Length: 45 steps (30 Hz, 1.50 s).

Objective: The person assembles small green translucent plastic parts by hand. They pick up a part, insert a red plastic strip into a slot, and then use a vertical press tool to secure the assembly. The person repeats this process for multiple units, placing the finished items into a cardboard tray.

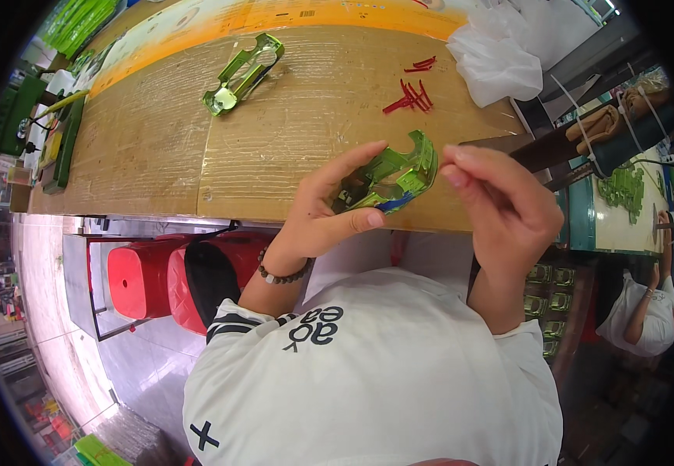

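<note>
My left hand is wrapped round a shiny green toy car body shell, thumb along its near edge and fingers behind it. A patch of blue shows on the shell's lower side. Just right of the shell, my right hand has thumb and forefinger pinched together; whatever is between the fingertips is too small to make out. A second green car shell with open window gaps lies on the table at the far left. Thin red plastic strips lie in a small group beyond my hands.
Brown cardboard covers the table. A crumpled white plastic bag sits at the back right, beside a dark metal frame. Green equipment stands at the left edge. Red stools are under the table. Another person works at the far right.
</note>
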Available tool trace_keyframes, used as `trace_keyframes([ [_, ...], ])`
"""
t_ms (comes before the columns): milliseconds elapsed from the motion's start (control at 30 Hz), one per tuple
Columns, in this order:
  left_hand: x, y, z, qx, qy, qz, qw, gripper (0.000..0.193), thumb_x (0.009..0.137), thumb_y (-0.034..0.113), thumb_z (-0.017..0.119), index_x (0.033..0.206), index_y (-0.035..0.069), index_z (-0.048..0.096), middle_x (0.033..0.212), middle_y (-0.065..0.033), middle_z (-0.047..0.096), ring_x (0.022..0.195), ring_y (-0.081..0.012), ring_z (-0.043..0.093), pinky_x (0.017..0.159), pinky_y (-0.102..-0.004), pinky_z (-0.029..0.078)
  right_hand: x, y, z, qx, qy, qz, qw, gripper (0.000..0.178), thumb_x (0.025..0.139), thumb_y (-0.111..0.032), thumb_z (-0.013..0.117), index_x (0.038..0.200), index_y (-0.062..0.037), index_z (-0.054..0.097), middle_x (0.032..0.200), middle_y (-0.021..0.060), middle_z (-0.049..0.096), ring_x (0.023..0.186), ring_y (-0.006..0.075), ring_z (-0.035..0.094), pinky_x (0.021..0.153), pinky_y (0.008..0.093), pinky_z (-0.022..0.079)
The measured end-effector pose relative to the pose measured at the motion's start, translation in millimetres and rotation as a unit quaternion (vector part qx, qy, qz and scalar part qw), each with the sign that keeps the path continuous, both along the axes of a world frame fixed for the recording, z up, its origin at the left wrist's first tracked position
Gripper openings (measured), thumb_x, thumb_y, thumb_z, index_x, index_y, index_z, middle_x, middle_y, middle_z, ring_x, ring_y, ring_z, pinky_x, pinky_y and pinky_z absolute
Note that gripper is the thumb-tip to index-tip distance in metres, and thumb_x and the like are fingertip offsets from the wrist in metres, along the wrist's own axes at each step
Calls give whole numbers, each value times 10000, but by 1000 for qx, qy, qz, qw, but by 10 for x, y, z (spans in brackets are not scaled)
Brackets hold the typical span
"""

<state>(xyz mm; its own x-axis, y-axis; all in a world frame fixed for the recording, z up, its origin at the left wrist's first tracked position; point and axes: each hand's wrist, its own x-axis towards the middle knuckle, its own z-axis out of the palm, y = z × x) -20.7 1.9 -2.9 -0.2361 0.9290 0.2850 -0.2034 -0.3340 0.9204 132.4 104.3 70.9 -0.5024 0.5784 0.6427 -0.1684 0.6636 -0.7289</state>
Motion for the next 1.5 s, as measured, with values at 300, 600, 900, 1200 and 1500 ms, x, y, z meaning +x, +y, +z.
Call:
trace_keyframes([
  [300, -9, -27, -1, 29, -46, -27, 998, 676, 700, 114, 726, 1270, -20, 390, 1142, -109, 528, 1049, -173, 501, 912, -293, 372, -117, 126, -143, 323, 36, 9, 946, 279, 581, 17, 624, 858, 1, 656, 842, 115, 632, 771, 288, 620, 631, 298, 518],
  [600, -8, -27, -37, 44, -40, -14, 998, 705, 680, 128, 744, 1270, -23, 389, 1147, -110, 525, 1066, -174, 489, 915, -296, 365, -84, 43, -257, 169, 50, 83, 981, 272, 664, 15, 677, 920, 65, 603, 1020, 276, 551, 925, 379, 580, 774, 407, 503],
  [900, 7, -37, -53, 58, -58, 5, 997, 738, 672, 141, 749, 1279, -34, 368, 1182, -131, 501, 1087, -193, 480, 927, -309, 360, -156, 90, -274, 112, 80, 76, 988, 288, 588, 5, 748, 858, -24, 650, 1005, 185, 596, 884, 269, 600, 722, 298, 504],
  [1200, -3, -11, -68, 78, -1, 93, 993, 701, 707, 86, 707, 1284, -60, 335, 1216, -150, 477, 1109, -212, 466, 941, -324, 351, -160, 46, -348, -67, 171, 11, 983, 202, 673, 72, 678, 862, 17, 633, 992, 190, 598, 857, 244, 608, 697, 264, 499],
  [1500, 29, 40, -123, 116, -64, 186, 974, 662, 706, 113, 703, 1253, -69, 377, 1186, -161, 501, 1067, -213, 482, 929, -327, 355, 582, -121, -443, -14, -20, -71, 997, 162, 687, 138, 608, 836, 74, 600, 811, 184, 633, 699, 194, 621, 608, 231, 492],
])
